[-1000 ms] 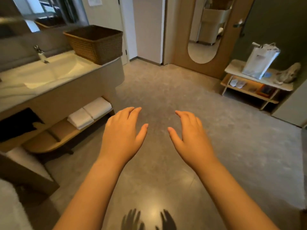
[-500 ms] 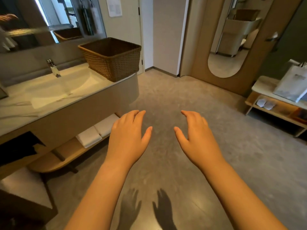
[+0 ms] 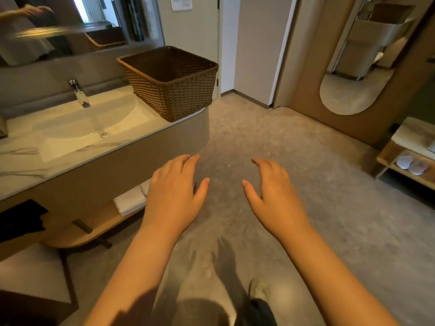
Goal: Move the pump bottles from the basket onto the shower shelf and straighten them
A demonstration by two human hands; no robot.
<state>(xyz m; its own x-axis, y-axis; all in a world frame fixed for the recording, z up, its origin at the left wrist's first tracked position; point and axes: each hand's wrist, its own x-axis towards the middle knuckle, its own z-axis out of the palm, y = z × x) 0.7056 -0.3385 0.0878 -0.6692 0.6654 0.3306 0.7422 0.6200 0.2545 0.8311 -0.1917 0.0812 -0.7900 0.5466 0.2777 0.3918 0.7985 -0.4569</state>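
Pump bottles: you cannot see them from here; the basket's far inner walls show bare weave, but its floor is hidden behind the near rim, so whether bottles lie inside cannot be told.
Basket (image 3: pixel 170 83): brown wicker, sitting at the rounded end of the bench (image 3: pixel 70 156), just right of the sink (image 3: pixel 82 128) and tap (image 3: pixel 78 91), touching the bench top, upright.
Shower shelf: not in view, so its place is unknown from here.
Step in hand: by my reading, you are at the approach, with no bottle lifted and nothing placed on any shelf.
Left hand (image 3: pixel 175 191): fingers loosely spread and slightly curled, palm down, holding nothing and touching nothing; it hangs in the air beside the bench edge, below and well short of the basket.
Right hand (image 3: pixel 274 196): the same loose spread, thumb out toward the left hand, empty, over the floor (image 3: pixel 306 161).
Next move: you likely need to step closer and raise your hands over the basket's rim, look down into it to find the bottles, then take one by its body rather than its pump head.
Watch for: the basket overhangs the bench's curved end a little, so a pull on its rim could tip it.
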